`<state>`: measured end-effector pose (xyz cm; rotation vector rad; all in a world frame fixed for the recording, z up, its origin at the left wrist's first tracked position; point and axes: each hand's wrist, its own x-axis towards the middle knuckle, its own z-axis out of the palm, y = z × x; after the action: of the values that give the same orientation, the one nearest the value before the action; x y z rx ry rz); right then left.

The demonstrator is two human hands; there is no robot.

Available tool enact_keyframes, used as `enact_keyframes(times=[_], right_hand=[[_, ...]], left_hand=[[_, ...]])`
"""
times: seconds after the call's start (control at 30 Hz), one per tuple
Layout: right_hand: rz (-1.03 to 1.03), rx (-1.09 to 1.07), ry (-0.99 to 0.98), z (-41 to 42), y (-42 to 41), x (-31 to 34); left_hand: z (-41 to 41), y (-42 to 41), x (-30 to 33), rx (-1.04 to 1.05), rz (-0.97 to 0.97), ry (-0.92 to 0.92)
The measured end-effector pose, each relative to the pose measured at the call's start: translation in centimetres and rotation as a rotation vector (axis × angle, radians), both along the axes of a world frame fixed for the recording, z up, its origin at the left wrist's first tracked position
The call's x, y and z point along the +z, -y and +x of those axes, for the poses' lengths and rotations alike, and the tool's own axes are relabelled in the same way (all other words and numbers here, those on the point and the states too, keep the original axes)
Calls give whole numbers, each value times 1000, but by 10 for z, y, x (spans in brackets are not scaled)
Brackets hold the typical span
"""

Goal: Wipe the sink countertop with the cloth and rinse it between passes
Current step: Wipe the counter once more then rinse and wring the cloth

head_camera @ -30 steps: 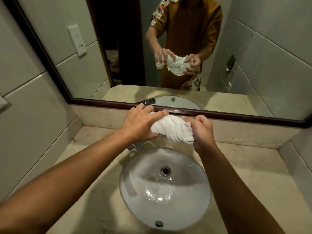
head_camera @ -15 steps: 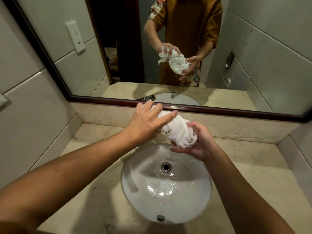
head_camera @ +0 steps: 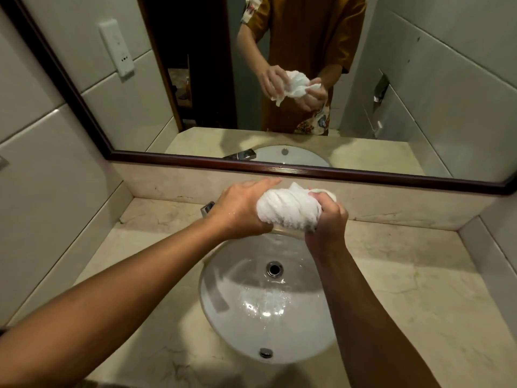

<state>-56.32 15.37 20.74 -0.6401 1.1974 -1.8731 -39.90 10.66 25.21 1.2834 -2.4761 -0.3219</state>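
A white cloth (head_camera: 289, 207), twisted into a thick roll, hangs above the far rim of the round white sink basin (head_camera: 223, 278). My left hand (head_camera: 242, 210) grips its left end with the fingers wrapped over the top. My right hand (head_camera: 326, 219) grips the right end, fist curled round it. Water glistens in the bottom of the basin near the drain (head_camera: 274, 269). The beige stone countertop (head_camera: 414, 289) surrounds the basin.
A chrome tap (head_camera: 207, 208) sits behind my left wrist, mostly hidden. A dark-framed mirror (head_camera: 363, 175) runs along the back ledge and reflects a person holding the cloth. Tiled walls close in on the left and right.
Half a second ago my left hand lay flat over the cloth with my right palm under it. Now both hands grip the ends and the cloth is twisted tight again.
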Motion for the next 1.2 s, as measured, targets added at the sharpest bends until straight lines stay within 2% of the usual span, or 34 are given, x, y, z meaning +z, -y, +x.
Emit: enact_keyframes(times=[0.1,0.2,0.3,0.4,0.5,0.6,0.73,0.83,0.9,0.93,1.0,1.1,1.2], right_hand=[[-63,-16,-60,-3,3,24],[-30,79,-133,-4,15,32],[-49,163,6,-2,25,32],[-85,256,176,-3,43,21],[-51,263,205,-6,60,-1],[-19,257,262,-7,61,-23],[-20,251,174,3,57,-28],[-3,166,-1,11,51,-22],[8,215,-58,10,48,-21],[15,295,-43,6,47,-19],[39,482,119,-5,44,-11],[76,516,317,-19,38,-4],[149,427,102,-19,35,-10]], left_hand=[[-5,-4,-9,102,160,-109],[-2,-8,-20,67,632,-518],[-2,-9,-41,-20,926,-879],[-10,-7,-51,-49,1170,-1105],[-11,3,-56,-55,1307,-1127],[1,16,-68,-122,1329,-1022],[25,37,-74,-287,1584,-849],[29,41,-65,-263,1568,-684],[27,37,-62,-211,1439,-686],[28,35,-60,-182,1346,-680],[30,34,-53,-158,1146,-614],[33,38,-41,-201,901,-416],[34,36,-34,-265,703,-261]])
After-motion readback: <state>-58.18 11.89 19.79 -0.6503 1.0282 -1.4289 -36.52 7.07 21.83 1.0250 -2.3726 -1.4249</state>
